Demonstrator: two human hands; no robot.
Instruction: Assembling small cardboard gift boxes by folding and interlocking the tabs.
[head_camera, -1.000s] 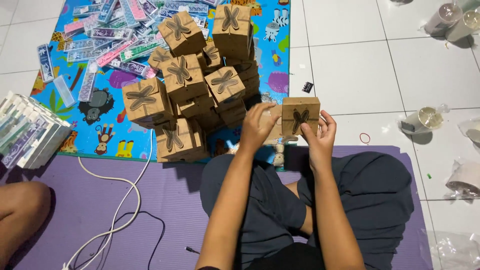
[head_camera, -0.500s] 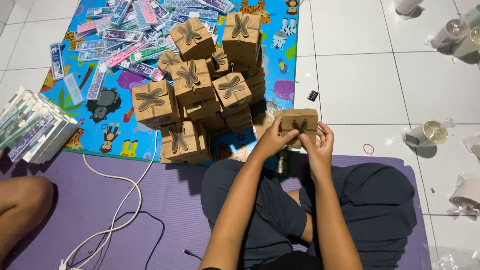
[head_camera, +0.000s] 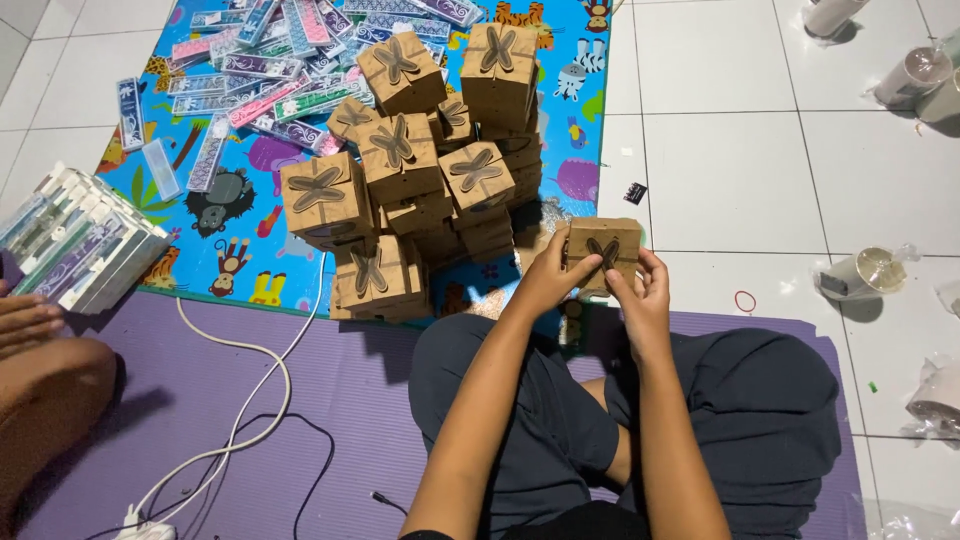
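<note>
Both my hands hold one small brown cardboard box (head_camera: 603, 243) with a dark flower-shaped flap closure facing me, above my crossed legs. My left hand (head_camera: 549, 276) grips its left side, thumb on the front. My right hand (head_camera: 640, 290) holds its lower right, fingers on the flaps. Just left of it rises a pile of several matching brown boxes (head_camera: 420, 170), stacked on a colourful animal play mat (head_camera: 220, 235).
Several flat patterned packets (head_camera: 260, 70) lie scattered on the mat's far left. A bundle of white cartons (head_camera: 70, 240) sits at the left edge. Another person's leg and hand (head_camera: 40, 370) are lower left. White and black cables (head_camera: 250, 420) cross the purple mat. Wrapped cups (head_camera: 860, 272) lie on the tiles.
My hands have kept the box and shifted slightly on it, fingers working at its flap side. The view has drifted a little; the pile has not moved.
</note>
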